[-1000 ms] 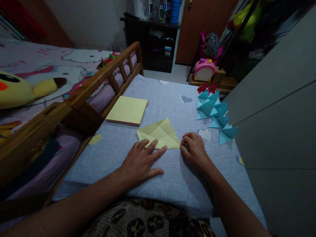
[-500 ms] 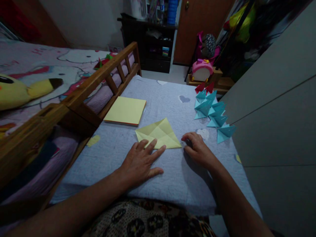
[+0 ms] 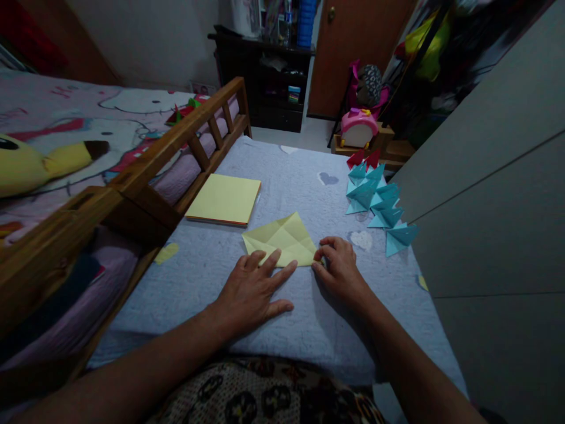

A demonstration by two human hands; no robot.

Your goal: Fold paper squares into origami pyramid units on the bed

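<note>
Yellow paper (image 3: 289,238), one: lies on the blue cloth (image 3: 282,171) in front of the person, between the hands. Left hand (image 3: 256,288): open, fingers spread, fingertips resting on the paper's near edge — probably to keep it from sliding. Right hand (image 3: 338,268): thumb and forefinger pinched on the right corner, likely to keep the fold there sharp and flat.

Condition of paper: pale, matt, folded; peak pointing away, near edge almost straight, creases crossing the middle, narrow tip at left.

Stack (image 3: 225,199), yellow sheet uppermost: beyond the left hand, near the rail (image 3: 179,134), seemingly within easy reach. Teal pieces (image 3: 362,193), several, folded and pointed: grouped at right with red pieces (image 3: 355,159) behind — apparently set aside to leave working room.
</note>
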